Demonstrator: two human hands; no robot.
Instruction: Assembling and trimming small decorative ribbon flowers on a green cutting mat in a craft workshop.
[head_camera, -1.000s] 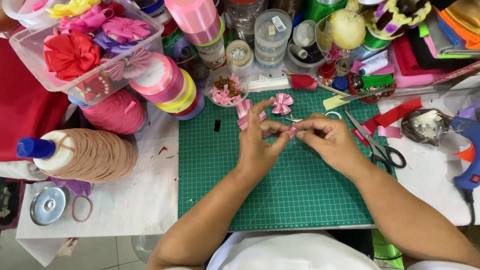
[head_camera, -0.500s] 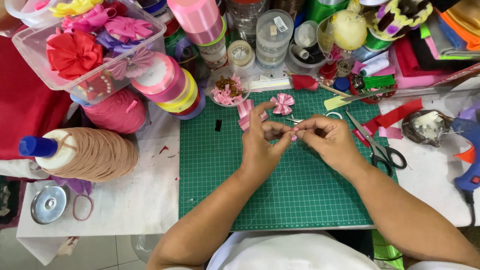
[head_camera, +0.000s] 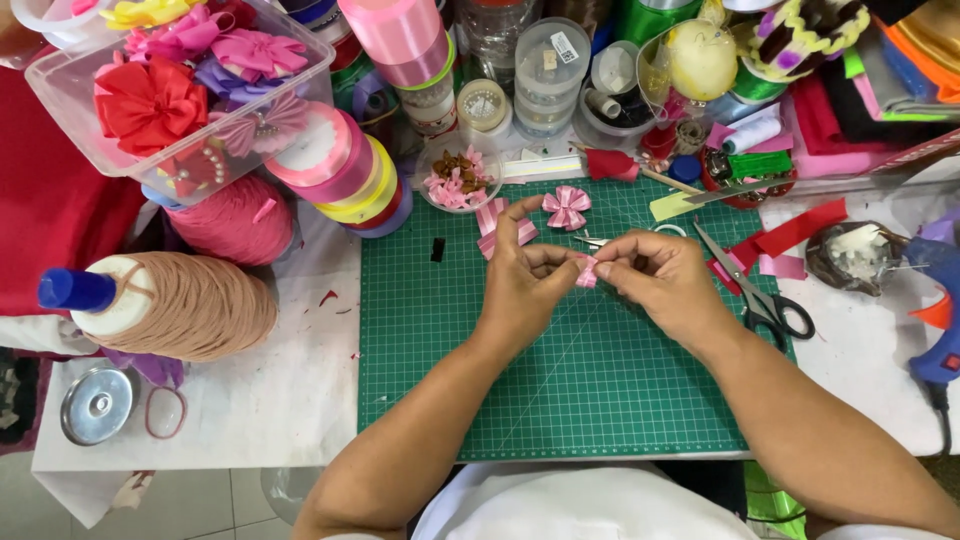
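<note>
Fingertips of both hands meet over the green cutting mat (head_camera: 560, 400), our left hand (head_camera: 525, 285) and right hand (head_camera: 665, 280) pinched together on a small pink ribbon piece (head_camera: 587, 271) held just above the mat's upper middle. To fold it well, we judge that both pinches should stay tight at the crease, with the loose ends even. A finished pink bow (head_camera: 567, 206) lies just beyond, near a strip of pink ribbon (head_camera: 492, 224). Scissors (head_camera: 760, 295) lie open at the mat's right edge, close to our right wrist, and a blue glue gun (head_camera: 938, 300) sits further right. Open room lies toward us on the mat; the far counter (head_camera: 280, 400) edge is crowded with ribbon rolls (head_camera: 340, 170) and jars.
</note>
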